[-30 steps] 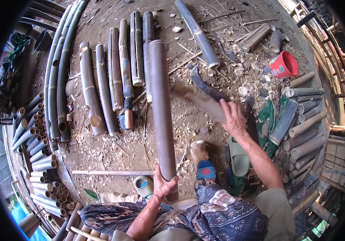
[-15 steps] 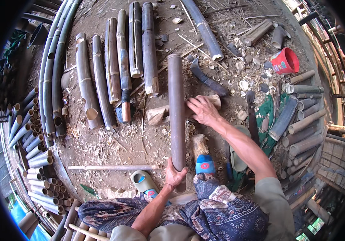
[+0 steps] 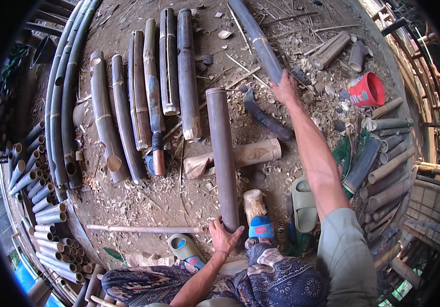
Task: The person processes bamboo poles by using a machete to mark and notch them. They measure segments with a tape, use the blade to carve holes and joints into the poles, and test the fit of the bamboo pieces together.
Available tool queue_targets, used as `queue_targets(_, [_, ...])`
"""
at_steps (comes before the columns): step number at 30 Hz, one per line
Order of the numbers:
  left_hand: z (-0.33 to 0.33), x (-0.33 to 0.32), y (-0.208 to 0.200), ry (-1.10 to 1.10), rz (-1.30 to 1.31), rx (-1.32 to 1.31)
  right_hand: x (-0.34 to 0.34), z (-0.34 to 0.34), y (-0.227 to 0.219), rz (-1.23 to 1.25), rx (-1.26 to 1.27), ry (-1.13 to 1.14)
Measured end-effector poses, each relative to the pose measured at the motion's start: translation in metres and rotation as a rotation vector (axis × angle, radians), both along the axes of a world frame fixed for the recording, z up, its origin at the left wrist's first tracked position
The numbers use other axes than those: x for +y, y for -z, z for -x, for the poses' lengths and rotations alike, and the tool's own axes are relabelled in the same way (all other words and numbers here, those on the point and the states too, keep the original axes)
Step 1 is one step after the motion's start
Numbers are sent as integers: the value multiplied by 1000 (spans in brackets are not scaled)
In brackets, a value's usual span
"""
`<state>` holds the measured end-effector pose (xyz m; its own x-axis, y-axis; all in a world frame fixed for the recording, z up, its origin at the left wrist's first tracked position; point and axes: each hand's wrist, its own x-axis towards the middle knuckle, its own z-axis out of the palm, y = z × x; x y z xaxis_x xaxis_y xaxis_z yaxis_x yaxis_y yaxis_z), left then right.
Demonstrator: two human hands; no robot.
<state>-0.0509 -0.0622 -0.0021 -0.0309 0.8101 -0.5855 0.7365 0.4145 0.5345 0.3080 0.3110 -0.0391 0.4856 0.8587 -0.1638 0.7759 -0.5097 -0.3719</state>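
A smooth brown bamboo tube (image 3: 221, 153) lies lengthwise before me, its middle across a split wooden log (image 3: 261, 152). My left hand (image 3: 224, 235) is closed about its near end, thumb to the right. Farther off, my right hand (image 3: 285, 89) grasps the near end of a long grey bamboo pole (image 3: 258, 41); the hand hides that end, and the fingertips show only in part. A dark curved-blade knife (image 3: 266, 116) lies on the ground left of my right forearm. My foot in a blue sock (image 3: 261, 227) rests by a short upright wooden stump (image 3: 254, 202).
Several bamboo lengths (image 3: 184, 71) lie in a row at the far left, with a wooden-handled tool (image 3: 157, 161) among them. Cut bamboo is stacked at left (image 3: 51, 230) and right (image 3: 391, 184). A red bucket (image 3: 366, 89), green sandals (image 3: 304, 204) and wood chips lie around.
My right hand has left the log beside the tube and reached forward to the long pole's end. My left hand stays at the tube's near end. The whole view has shifted slightly.
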Motion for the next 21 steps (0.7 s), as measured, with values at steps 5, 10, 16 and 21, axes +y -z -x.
queue_targets(5, [4, 13, 7, -23, 21, -130, -84, 24, -61, -165, 1720, -34])
queue_targets(10, [9, 21, 3, -37, 47, -299, -159, 79, -102, -54, 1866, 231])
queue_targets(16, [26, 78, 14, 5, -377, -113, -155, 35, -86, -59, 635, 185])
queue_targets(21, [14, 232, 11, -73, -555, -46, -168, -50, -45, -85, -510, -46])
